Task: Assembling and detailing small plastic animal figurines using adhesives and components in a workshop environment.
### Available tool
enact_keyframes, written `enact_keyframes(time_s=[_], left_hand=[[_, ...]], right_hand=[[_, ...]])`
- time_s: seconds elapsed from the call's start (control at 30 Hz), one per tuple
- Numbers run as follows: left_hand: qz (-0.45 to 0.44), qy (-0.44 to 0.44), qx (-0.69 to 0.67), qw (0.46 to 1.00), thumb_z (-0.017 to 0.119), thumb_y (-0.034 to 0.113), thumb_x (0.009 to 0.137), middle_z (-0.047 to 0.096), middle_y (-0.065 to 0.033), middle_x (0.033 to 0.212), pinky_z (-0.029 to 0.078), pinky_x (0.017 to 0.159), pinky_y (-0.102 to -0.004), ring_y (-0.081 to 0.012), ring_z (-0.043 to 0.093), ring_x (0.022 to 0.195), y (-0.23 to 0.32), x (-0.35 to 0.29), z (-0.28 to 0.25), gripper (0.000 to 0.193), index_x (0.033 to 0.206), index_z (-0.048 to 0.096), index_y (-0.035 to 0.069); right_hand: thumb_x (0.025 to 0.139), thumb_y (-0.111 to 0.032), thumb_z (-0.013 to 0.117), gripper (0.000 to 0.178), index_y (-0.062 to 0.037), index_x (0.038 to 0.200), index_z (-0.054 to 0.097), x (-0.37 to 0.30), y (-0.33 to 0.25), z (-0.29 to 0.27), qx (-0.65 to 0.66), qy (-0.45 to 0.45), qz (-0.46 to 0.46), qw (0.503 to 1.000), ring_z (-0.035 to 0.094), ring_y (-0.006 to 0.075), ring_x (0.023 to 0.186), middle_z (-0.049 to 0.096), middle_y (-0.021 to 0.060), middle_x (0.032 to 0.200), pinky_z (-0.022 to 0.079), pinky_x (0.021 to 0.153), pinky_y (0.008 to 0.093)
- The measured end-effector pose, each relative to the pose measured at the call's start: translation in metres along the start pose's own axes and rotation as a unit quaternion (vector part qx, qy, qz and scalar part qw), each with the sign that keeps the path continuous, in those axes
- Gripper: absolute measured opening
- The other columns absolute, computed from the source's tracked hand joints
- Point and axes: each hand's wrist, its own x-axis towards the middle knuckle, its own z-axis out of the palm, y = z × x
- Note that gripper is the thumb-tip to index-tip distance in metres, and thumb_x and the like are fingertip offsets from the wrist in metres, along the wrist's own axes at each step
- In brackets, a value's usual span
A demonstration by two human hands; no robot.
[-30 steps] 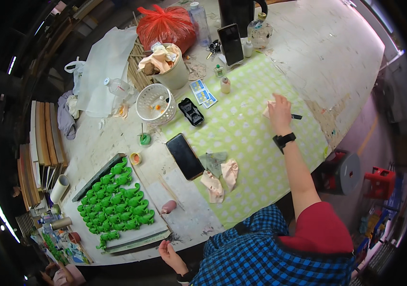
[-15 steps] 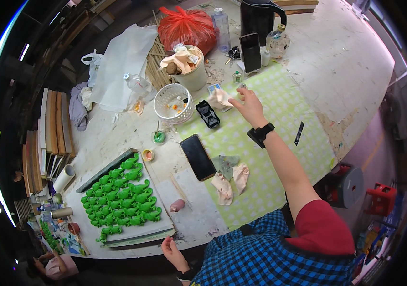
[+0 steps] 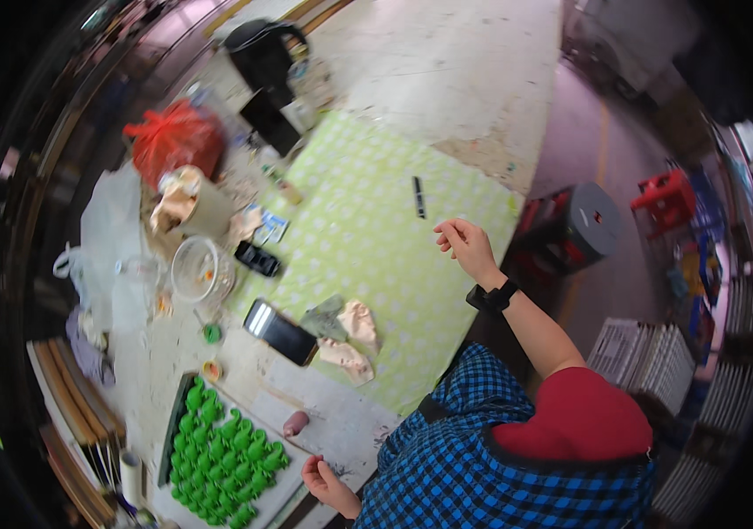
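Observation:
My right hand (image 3: pixel 464 243) hovers over the near right part of the green dotted cloth (image 3: pixel 376 256), its fingers loosely bent and nothing visible in them. Just beyond it lies a slim, flat black tool (image 3: pixel 419 197), not touched. Down by the table's front edge is my left hand (image 3: pixel 328 485), fingers half curled, with nothing visible in it. Close to that hand lies a small mauve bottle (image 3: pixel 295 423). Many small green plastic figures (image 3: pixel 222 458) stand in rows on a board left of it.
On the cloth are a phone (image 3: pixel 280 332), pale rags (image 3: pixel 358 324) and a black case (image 3: pixel 257 259). Left stand a white basket (image 3: pixel 202 271), a bucket (image 3: pixel 209 208) and a red bag (image 3: pixel 175 143). A black kettle (image 3: pixel 262 57) is at the back; a grey-topped stool (image 3: pixel 581 225) stands right.
My right hand has left the pale rag at the far side of the cloth and come nearer the black tool. The view has turned right, so the table appears shifted left.

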Motion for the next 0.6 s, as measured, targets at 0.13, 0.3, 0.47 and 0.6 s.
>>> enact_keyframes(time_s=[0.13,0.3,0.47,0.6], left_hand=[[0.057,-0.131,-0.001,0.990,0.049,0.005,0.086,0.057,-0.0095,0.093,0.042,0.080,-0.0252,-0.0142,0.054,0.087,0.003,0.016,0.014,0.016,0.100,0.051,-0.002],[0.114,-0.260,0.028,0.958,0.052,0.010,0.087,0.057,-0.0069,0.090,0.043,0.077,-0.0263,-0.0138,0.052,0.083,0.036,0.001,0.039,0.016,0.099,0.056,0.000],[0.145,-0.283,0.088,0.944,0.053,0.011,0.086,0.060,-0.0091,0.089,0.045,0.075,-0.0270,-0.0146,0.055,0.082,0.027,-0.012,0.053,0.018,0.100,0.056,-0.001],[0.094,-0.307,0.007,0.947,0.053,0.011,0.086,0.064,-0.0068,0.088,0.047,0.071,-0.0241,-0.0130,0.061,0.082,-0.003,-0.021,0.078,0.016,0.099,0.058,0.002]], right_hand=[[0.091,-0.022,0.044,0.024,-0.0041,0.090,0.061,-0.048,0.037,-0.082,0.081,0.159,0.000,0.984,0.055,0.0061,0.056,0.059,0.0015,0.068,0.040,0.045,0.0191],[0.092,-0.019,0.041,0.024,-0.0039,0.098,0.059,-0.131,0.079,-0.163,0.071,0.222,0.075,0.970,0.054,0.0074,0.056,0.060,0.0036,0.072,0.043,0.045,0.0201],[0.089,-0.019,0.049,0.021,-0.0062,0.104,0.055,-0.167,0.135,-0.182,0.158,0.187,0.206,0.947,0.055,0.0086,0.058,0.060,0.0040,0.075,0.045,0.046,0.0212],[0.085,-0.022,0.056,0.016,-0.0102,0.096,0.056,-0.176,0.177,-0.208,0.252,0.164,0.269,0.915,0.054,0.0085,0.055,0.060,0.0011,0.069,0.041,0.044,0.0222]])
